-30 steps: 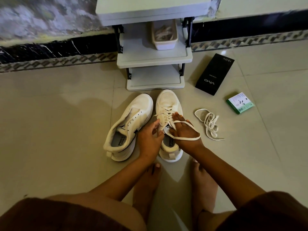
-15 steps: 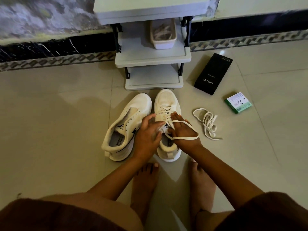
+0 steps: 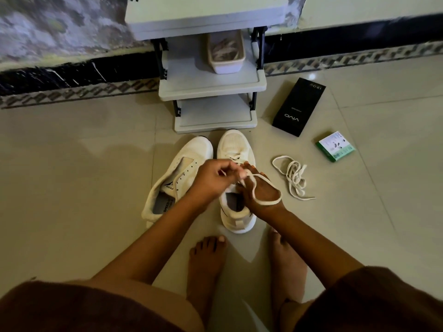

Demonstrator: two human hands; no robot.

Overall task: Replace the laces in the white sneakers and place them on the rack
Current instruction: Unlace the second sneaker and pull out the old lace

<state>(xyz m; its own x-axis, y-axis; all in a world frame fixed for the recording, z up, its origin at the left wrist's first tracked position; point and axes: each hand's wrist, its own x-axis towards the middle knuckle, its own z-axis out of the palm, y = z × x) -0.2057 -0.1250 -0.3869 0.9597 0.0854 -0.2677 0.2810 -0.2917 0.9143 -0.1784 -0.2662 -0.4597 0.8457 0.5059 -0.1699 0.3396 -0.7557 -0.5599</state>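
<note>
White flat lace (image 3: 266, 200), limp and light, loops over right hand (image 3: 261, 192) on right sneaker (image 3: 236, 149); left hand (image 3: 211, 178) pinches its end; best gripped near stiff tip, likely.

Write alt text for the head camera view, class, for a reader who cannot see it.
Both hands, left hand and right hand, pinch a lace over the right-side sneaker; the unlaced sneaker sits beside it. A loose lace lies near the rack.
</note>
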